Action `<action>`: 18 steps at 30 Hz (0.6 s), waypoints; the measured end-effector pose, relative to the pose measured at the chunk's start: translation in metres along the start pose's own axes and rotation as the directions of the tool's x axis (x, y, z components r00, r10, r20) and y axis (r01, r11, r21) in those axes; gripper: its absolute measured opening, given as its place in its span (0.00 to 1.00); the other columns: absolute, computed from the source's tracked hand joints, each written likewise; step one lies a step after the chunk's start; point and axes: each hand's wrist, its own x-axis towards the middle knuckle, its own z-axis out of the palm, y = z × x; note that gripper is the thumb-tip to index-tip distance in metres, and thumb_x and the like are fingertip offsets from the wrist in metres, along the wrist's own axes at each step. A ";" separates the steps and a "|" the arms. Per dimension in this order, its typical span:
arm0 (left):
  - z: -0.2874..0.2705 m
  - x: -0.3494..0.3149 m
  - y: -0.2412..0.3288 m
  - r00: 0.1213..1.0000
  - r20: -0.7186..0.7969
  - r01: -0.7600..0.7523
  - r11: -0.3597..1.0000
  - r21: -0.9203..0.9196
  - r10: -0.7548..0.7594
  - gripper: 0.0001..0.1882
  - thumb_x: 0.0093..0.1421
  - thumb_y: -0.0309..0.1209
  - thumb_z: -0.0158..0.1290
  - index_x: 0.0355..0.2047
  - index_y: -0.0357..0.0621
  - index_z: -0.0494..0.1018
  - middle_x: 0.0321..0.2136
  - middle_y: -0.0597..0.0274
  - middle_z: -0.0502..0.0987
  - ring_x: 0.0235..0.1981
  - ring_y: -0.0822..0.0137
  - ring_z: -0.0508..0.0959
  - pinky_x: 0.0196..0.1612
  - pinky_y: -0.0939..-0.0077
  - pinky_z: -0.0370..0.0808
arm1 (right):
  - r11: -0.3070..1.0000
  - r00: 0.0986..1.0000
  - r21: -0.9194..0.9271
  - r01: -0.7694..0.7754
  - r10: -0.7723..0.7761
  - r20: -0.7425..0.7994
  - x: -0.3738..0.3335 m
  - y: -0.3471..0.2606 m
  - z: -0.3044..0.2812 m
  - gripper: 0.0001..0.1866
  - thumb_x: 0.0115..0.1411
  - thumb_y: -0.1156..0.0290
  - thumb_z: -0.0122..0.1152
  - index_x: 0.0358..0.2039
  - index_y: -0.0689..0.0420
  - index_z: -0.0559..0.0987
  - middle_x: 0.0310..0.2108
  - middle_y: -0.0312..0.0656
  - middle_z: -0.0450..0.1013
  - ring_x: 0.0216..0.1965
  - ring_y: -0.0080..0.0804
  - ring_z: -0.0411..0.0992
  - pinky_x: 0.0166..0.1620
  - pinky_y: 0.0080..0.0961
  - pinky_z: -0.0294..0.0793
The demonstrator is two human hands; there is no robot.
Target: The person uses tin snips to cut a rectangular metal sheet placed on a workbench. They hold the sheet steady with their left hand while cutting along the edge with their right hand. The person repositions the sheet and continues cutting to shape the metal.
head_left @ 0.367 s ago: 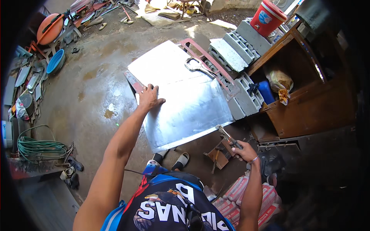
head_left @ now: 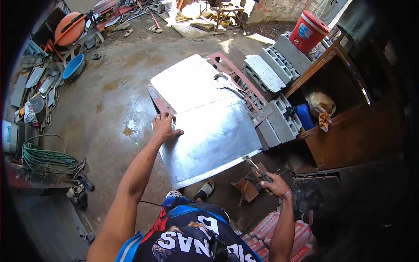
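Note:
A shiny metal sheet [head_left: 209,135] with a fold line across it lies in front of me, its far part bright with glare. My left hand [head_left: 164,127] rests on the sheet's left edge, fingers apart and thumb stretched over the surface. In my right hand [head_left: 276,185] is a hammer [head_left: 254,167], gripped by its dark handle. Its metal head is by the sheet's near right edge; whether they touch I cannot tell. A locking C-clamp [head_left: 228,84] lies over the sheet's right side, next to a reddish metal frame [head_left: 238,72] under it.
Grey concrete blocks [head_left: 279,120] stand right of the sheet, beside a wooden cabinet [head_left: 349,144]. A red cooler [head_left: 308,32] sits above them. Below my right hand are a small wooden piece [head_left: 248,188] and stacked pink-white bags [head_left: 299,238]. A coiled green hose [head_left: 46,156] lies at left.
My left hand has slid a little nearer and left along the sheet's edge. The hammer stays by the near right edge. The whole view has shifted slightly.

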 end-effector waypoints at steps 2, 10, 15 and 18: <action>0.006 -0.017 -0.012 0.994 -0.106 -0.002 0.999 -0.040 -0.002 0.41 0.43 0.57 0.73 0.54 0.55 0.74 0.60 0.47 0.70 0.65 0.42 0.65 0.67 0.43 0.58 | 0.999 1.000 -0.047 0.021 -0.020 0.021 0.002 -0.002 -0.007 0.19 0.64 0.68 0.67 0.56 0.54 0.81 0.24 0.29 0.70 0.22 0.17 0.66 0.23 0.20 0.64; -0.001 -0.075 -0.026 0.974 -0.070 0.197 0.955 -0.220 -0.217 0.41 0.44 0.58 0.73 0.53 0.50 0.74 0.54 0.48 0.76 0.59 0.45 0.73 0.64 0.49 0.64 | 0.940 0.983 -0.288 0.183 -0.169 0.074 0.066 -0.033 -0.063 0.18 0.60 0.59 0.73 0.45 0.57 0.85 0.24 0.30 0.72 0.24 0.17 0.67 0.28 0.21 0.66; 0.006 -0.092 -0.020 0.923 -0.074 0.346 0.898 -0.271 -0.378 0.43 0.45 0.58 0.72 0.55 0.47 0.73 0.55 0.49 0.75 0.61 0.47 0.70 0.65 0.48 0.61 | 0.760 0.936 -0.618 0.201 -0.334 -0.107 0.124 -0.079 -0.096 0.43 0.47 0.30 0.73 0.38 0.64 0.86 0.26 0.47 0.79 0.29 0.39 0.80 0.33 0.37 0.75; 0.004 -0.104 -0.001 0.877 -0.062 0.437 0.845 -0.308 -0.477 0.43 0.46 0.56 0.72 0.57 0.48 0.72 0.56 0.49 0.73 0.62 0.48 0.68 0.67 0.47 0.57 | 0.606 0.935 -0.795 0.024 -0.296 -0.197 0.147 -0.106 -0.103 0.51 0.44 0.19 0.65 0.38 0.64 0.86 0.31 0.55 0.82 0.37 0.49 0.82 0.40 0.44 0.77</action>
